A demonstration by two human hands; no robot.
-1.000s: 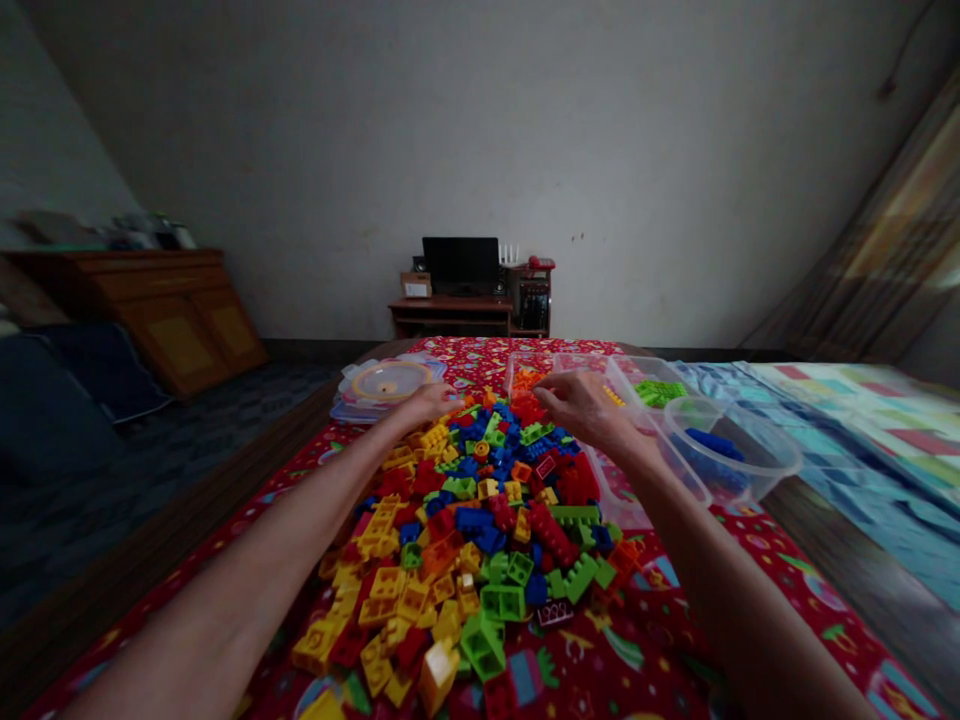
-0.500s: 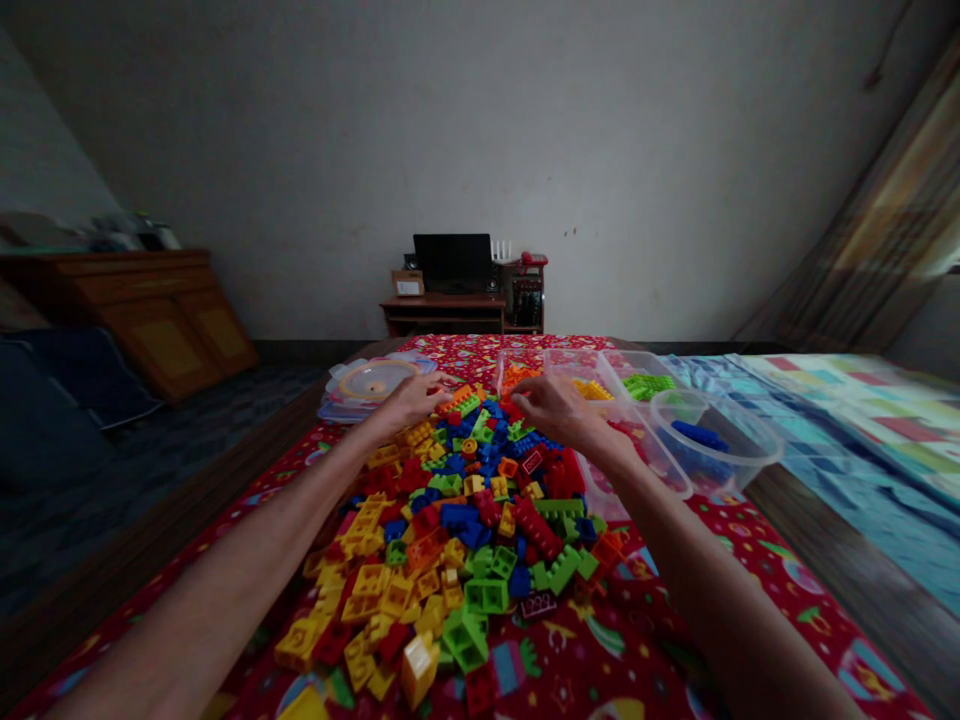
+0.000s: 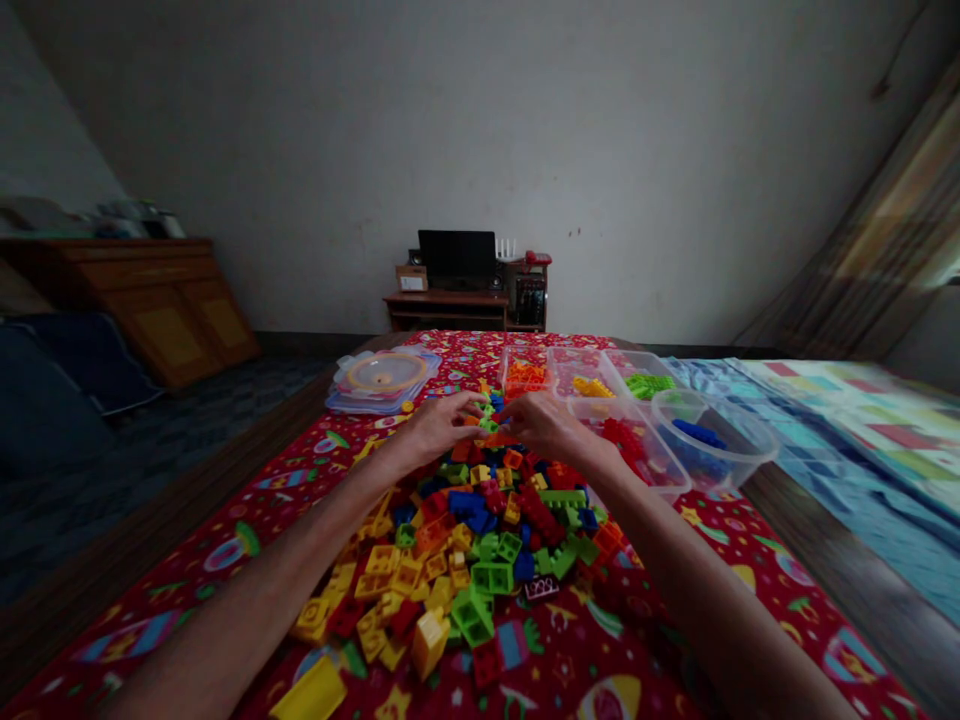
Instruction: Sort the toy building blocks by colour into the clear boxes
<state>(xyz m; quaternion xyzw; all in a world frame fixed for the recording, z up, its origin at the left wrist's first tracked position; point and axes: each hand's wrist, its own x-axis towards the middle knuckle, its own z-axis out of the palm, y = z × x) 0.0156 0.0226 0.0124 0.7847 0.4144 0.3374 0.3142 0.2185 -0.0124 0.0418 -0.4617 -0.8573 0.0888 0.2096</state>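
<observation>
As the head camera sees it: both arms stretched out over the brick pile on the red cloth
left hand: fingers half curled, tips pinched in on a green brick at the pile's far end. Can't tell if it's actually gripped.
right hand: same deal, tips almost meeting the left's and touching an orange brick
clear tubs: just right of the right hand, bricks sorted by colour
lids: stacked beyond the left hand
</observation>
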